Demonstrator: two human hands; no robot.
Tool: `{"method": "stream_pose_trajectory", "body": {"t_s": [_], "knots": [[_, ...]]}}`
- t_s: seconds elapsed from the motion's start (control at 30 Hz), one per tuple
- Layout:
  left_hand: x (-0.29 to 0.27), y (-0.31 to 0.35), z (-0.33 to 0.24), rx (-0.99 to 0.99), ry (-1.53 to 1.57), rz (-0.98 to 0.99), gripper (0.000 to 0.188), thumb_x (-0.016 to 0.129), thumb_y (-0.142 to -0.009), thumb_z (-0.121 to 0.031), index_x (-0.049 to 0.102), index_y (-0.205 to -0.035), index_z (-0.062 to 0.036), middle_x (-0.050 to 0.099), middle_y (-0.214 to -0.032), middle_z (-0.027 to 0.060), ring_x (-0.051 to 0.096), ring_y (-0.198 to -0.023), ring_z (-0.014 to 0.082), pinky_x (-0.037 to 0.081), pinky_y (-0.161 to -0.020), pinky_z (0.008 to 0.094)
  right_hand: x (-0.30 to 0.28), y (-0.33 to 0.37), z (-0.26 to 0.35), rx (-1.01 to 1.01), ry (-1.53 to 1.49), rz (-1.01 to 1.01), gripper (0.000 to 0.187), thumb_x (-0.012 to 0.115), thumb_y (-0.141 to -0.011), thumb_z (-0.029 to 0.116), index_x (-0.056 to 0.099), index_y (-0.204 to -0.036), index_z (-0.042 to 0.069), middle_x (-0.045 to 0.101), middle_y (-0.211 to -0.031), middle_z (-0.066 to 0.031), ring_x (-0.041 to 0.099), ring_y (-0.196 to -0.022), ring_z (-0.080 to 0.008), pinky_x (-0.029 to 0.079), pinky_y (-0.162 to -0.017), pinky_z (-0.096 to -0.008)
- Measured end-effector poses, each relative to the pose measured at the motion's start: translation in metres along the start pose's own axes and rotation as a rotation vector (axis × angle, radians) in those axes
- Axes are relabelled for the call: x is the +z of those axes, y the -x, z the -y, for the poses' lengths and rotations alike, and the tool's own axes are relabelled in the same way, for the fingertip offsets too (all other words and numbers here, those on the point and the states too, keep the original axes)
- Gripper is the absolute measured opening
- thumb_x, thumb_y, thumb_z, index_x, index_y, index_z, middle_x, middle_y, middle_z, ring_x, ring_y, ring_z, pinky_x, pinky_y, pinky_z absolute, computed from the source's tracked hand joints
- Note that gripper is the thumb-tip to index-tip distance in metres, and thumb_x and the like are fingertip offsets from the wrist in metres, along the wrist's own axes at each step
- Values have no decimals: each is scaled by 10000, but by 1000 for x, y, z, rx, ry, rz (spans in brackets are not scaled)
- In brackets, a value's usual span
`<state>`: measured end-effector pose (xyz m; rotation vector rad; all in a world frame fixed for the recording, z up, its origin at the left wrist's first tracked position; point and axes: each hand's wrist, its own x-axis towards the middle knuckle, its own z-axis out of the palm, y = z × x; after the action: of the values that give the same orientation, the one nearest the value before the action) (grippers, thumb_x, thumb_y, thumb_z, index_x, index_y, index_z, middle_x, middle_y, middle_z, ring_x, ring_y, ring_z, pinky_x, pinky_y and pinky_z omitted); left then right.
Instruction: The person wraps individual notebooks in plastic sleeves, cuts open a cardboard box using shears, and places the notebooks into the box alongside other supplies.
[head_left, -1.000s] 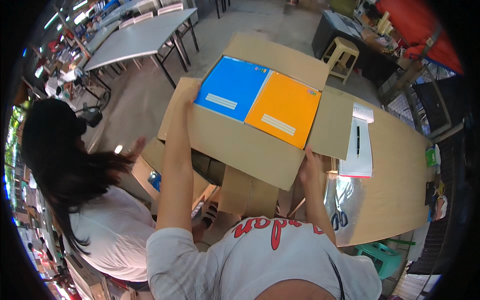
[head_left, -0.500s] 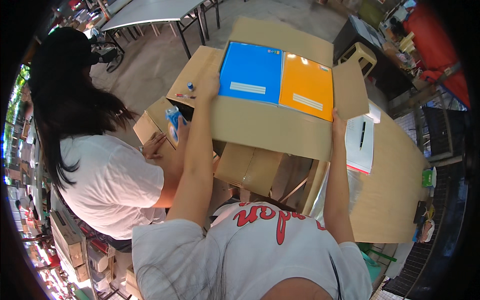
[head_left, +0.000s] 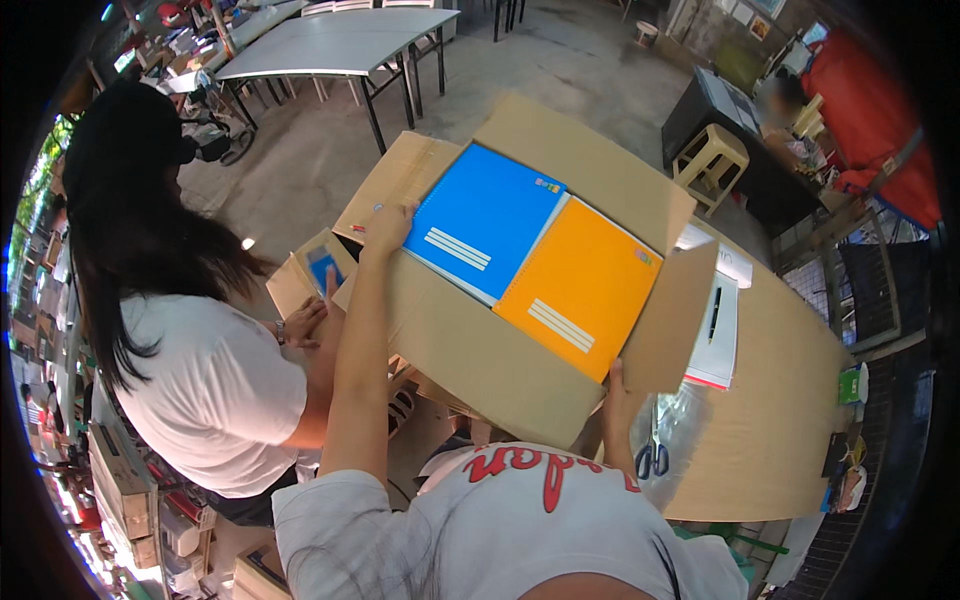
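Observation:
An open cardboard box [head_left: 470, 345] is tilted between my two hands, its flaps spread outward. Inside lie a blue spiral notebook [head_left: 490, 215] and an orange spiral notebook [head_left: 580, 270], side by side. At the box's left side my left hand [head_left: 390, 228] is closed round the edge by the blue notebook. My right hand [head_left: 617, 395] grips the near right corner, beside the orange notebook and a raised flap [head_left: 672, 325]; part of its fingers is hidden.
A co-worker at my left has a hand [head_left: 303, 322] on another carton and a blue item [head_left: 322, 268] close by. The wooden table [head_left: 780, 430] at right bears scissors [head_left: 652, 458], a pen [head_left: 714, 315] and paper [head_left: 712, 350]. Beyond stand a stool [head_left: 712, 160] and a grey table [head_left: 340, 42].
The box has turned clockwise and come nearer to me, my right hand moving down and left with it. The scissors have come into view. The co-worker's blue item has moved lower and left.

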<state>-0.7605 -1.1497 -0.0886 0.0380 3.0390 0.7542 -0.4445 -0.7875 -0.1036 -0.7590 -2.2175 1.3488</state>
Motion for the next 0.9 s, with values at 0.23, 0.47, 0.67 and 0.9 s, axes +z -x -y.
{"method": "stream_pose_trajectory", "body": {"t_s": [0.23, 0.47, 0.67, 0.9], "knots": [[-15, 74, -24, 164, 274, -692, 608, 482, -953, -411, 395, -1378, 13, 479, -1345, 267, 467, -1222, 437, 349, -1034, 490, -189, -29, 66, -66, 253, 257, 360, 753, -772, 251, 643, -995, -9, 648, -728, -76, 614, -631, -142, 475, -594, -301], [77, 90, -8, 245, 524, -863, 536, 489, -952, -360, 453, -1337, 10, 370, -1430, 234, 335, -1321, 409, 268, -1078, 482, -71, -54, 219, -763, 388, 637, 349, 749, -768, 279, 658, -999, 34, 613, -730, -72, 598, -635, -225, 462, -603, -328], [-10, 20, 7, 147, 312, -677, 399, 468, -969, -383, 672, -1084, -60, 528, -1256, 193, 499, -1174, 352, 390, -968, 450, 63, -120, 276, -1065, 714, 1085, 346, 693, -825, 289, 629, -1091, 77, 603, -1025, -103, 583, -984, -275, 477, -819, -365], [-3, -91, 15, 188, 429, 224, 457, 477, -952, -438, 637, -1216, -101, 672, -1060, 200, 622, -1026, 314, 460, -904, 389, 232, -159, 181, -1378, 706, 851, 596, 667, -843, 375, 494, -1345, 106, 424, -1430, -135, 384, -1330, -348, 384, -1026, -529]]}}
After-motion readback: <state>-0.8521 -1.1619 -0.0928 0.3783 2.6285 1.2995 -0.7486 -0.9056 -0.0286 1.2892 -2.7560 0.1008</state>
